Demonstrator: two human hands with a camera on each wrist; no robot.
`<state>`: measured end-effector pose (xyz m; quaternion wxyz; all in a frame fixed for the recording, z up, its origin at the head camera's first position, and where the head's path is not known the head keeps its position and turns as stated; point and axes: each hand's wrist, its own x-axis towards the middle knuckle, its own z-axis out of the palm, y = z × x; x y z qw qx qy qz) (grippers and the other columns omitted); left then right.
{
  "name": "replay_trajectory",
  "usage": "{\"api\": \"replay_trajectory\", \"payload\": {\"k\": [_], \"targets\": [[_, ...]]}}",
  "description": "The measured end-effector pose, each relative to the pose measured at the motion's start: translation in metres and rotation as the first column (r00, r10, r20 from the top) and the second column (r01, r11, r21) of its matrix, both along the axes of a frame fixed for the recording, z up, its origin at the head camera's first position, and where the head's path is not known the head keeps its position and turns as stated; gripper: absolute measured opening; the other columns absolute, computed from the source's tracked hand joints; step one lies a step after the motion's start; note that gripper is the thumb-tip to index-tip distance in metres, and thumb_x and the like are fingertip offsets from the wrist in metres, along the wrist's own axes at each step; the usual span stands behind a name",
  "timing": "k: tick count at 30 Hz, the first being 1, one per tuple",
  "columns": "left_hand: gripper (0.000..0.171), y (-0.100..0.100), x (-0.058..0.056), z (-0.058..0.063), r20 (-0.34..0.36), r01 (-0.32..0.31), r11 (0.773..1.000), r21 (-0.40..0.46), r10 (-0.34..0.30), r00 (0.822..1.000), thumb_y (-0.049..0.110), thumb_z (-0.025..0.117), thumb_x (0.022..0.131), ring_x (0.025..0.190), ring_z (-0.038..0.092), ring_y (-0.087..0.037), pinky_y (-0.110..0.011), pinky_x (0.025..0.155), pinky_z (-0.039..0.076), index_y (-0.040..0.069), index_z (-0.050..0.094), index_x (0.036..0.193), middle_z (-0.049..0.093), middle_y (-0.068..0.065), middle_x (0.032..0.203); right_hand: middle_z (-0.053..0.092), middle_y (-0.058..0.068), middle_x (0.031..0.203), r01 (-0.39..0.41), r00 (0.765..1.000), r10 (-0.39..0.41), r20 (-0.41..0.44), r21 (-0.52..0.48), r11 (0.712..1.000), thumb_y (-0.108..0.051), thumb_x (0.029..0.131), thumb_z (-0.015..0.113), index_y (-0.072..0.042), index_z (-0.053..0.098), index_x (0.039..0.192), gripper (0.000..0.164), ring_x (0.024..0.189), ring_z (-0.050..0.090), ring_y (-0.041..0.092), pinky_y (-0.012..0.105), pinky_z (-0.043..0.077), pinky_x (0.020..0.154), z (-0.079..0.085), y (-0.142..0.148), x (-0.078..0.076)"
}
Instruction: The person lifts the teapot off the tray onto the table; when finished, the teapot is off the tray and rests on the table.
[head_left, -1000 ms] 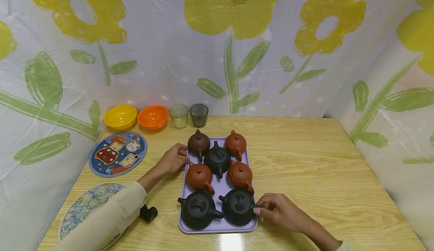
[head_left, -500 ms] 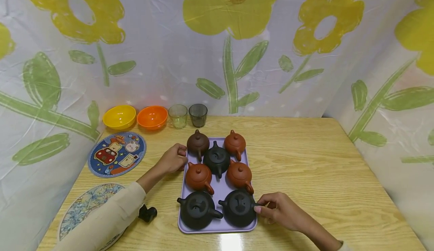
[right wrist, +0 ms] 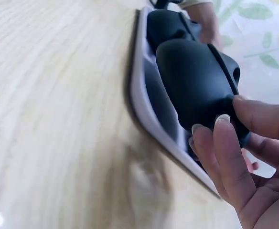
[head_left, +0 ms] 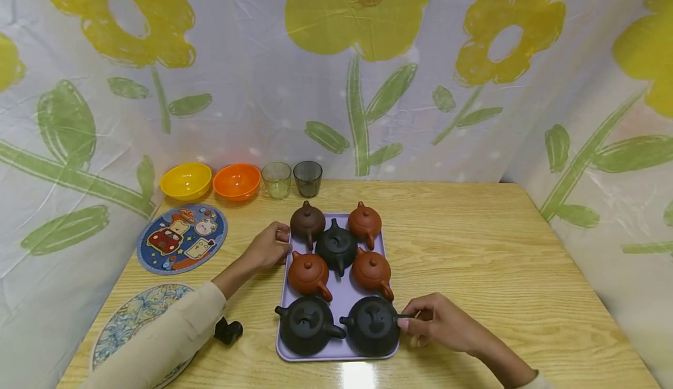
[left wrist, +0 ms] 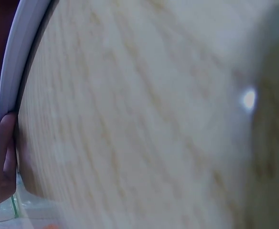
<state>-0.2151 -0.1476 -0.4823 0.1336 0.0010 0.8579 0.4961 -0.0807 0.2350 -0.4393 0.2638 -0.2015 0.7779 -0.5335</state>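
A purple tray [head_left: 342, 351] holds several small teapots. My right hand [head_left: 439, 325] pinches the side handle of the black teapot [head_left: 370, 326] at the tray's front right corner. In the right wrist view, thumb and fingers close on the handle end of that black teapot [right wrist: 194, 81], which is close over the tray's rim. My left hand [head_left: 268, 246] grips the tray's left edge, and in the left wrist view its fingers [left wrist: 3, 148] are right at the rim. Another black teapot [head_left: 306, 326] sits at the front left.
Farther back on the tray stand a dark brown teapot [head_left: 308, 223], a black one [head_left: 335, 249] and several orange-brown ones [head_left: 371, 271]. A yellow bowl [head_left: 186, 182], an orange bowl [head_left: 236, 182] and two glasses [head_left: 308, 180] line the back. Round mats [head_left: 181, 239] and a small black object [head_left: 228, 331] lie left.
My right hand has shifted slightly right, and the front right black teapot has moved slightly right and toward me with it. The left hand and the tray stay in place.
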Motion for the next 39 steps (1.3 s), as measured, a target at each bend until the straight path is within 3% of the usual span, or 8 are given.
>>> {"api": "replay_trajectory", "payload": {"k": [6,12,18,30,39], "targets": [[0.049,0.000,0.001,0.000,0.018,-0.003,1.000,0.019,0.003,1.000,0.000,0.059,0.088,0.084,0.061,-0.021,-0.030,0.063,0.058,-0.005,0.047,0.135,0.056,-0.025,0.122,0.068,0.022,0.088,-0.023,1.000,0.023,0.007,0.019,1.000,-0.021,0.098,0.064,-0.006,0.073,0.100,0.017,0.075,0.068,0.021,0.045,0.061,0.064,0.016,0.007,-0.009],[0.048,0.001,0.001,0.001,0.029,-0.001,1.000,0.025,0.000,1.000,0.001,0.059,0.089,0.085,0.061,-0.021,-0.029,0.062,0.058,-0.004,0.046,0.135,0.055,-0.024,0.123,0.069,0.017,0.092,-0.006,1.000,0.007,-0.025,0.046,0.999,-0.021,0.099,0.062,-0.007,0.072,0.104,0.018,0.079,0.068,0.020,0.041,0.062,0.066,0.029,0.017,-0.019],[0.049,0.000,0.000,0.000,0.012,0.006,1.000,0.018,-0.006,1.000,0.001,0.060,0.088,0.085,0.063,-0.021,-0.029,0.063,0.059,-0.004,0.046,0.134,0.056,-0.025,0.122,0.066,0.020,0.095,0.039,0.997,-0.035,-0.063,0.063,0.997,-0.021,0.100,0.061,-0.006,0.071,0.106,0.020,0.083,0.068,0.019,0.041,0.061,0.070,0.039,0.026,-0.030],[0.049,-0.001,0.000,0.000,0.002,-0.001,1.000,0.010,0.000,1.000,0.001,0.060,0.088,0.084,0.064,-0.022,-0.030,0.064,0.060,-0.005,0.046,0.135,0.057,-0.026,0.122,0.066,0.023,0.101,0.096,0.991,-0.087,-0.102,0.090,0.991,-0.021,0.101,0.060,-0.002,0.070,0.107,0.022,0.089,0.066,0.022,0.038,0.061,0.075,0.041,0.042,-0.057],[0.049,0.000,0.000,-0.002,0.004,0.005,1.000,0.010,-0.005,1.000,0.001,0.059,0.088,0.087,0.064,-0.023,-0.031,0.065,0.060,-0.005,0.046,0.135,0.056,-0.026,0.123,0.066,0.026,0.106,0.148,0.986,-0.136,-0.097,0.120,0.982,-0.025,0.100,0.062,-0.002,0.070,0.108,0.025,0.096,0.067,0.029,0.044,0.061,0.078,0.037,0.054,-0.080]]}}
